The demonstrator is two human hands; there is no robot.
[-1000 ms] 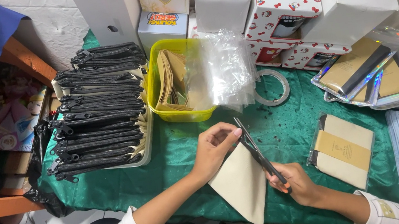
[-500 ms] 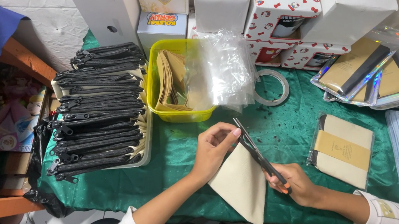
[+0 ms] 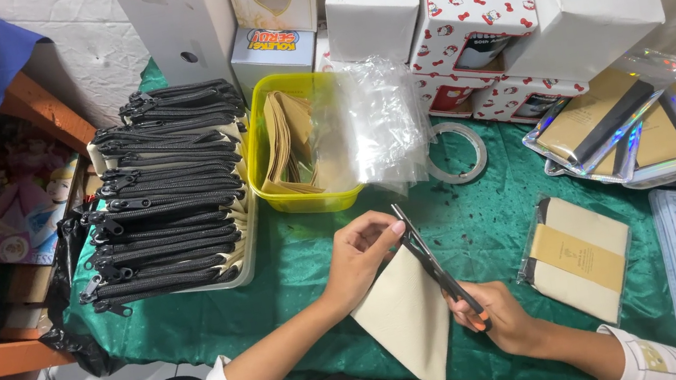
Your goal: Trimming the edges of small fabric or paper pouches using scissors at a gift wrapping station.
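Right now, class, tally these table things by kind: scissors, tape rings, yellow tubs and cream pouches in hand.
Scissors: 1
Tape ring: 1
Yellow tub: 1
Cream pouch in hand: 1
Total: 4

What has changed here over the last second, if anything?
Hardly anything. The left hand still pinches the top corner of the cream pouch, and the right hand still holds the black zipper strip along the pouch's edge; neither has visibly shifted. The stack of zippered pouches, the yellow tub and the tape ring lie as before.
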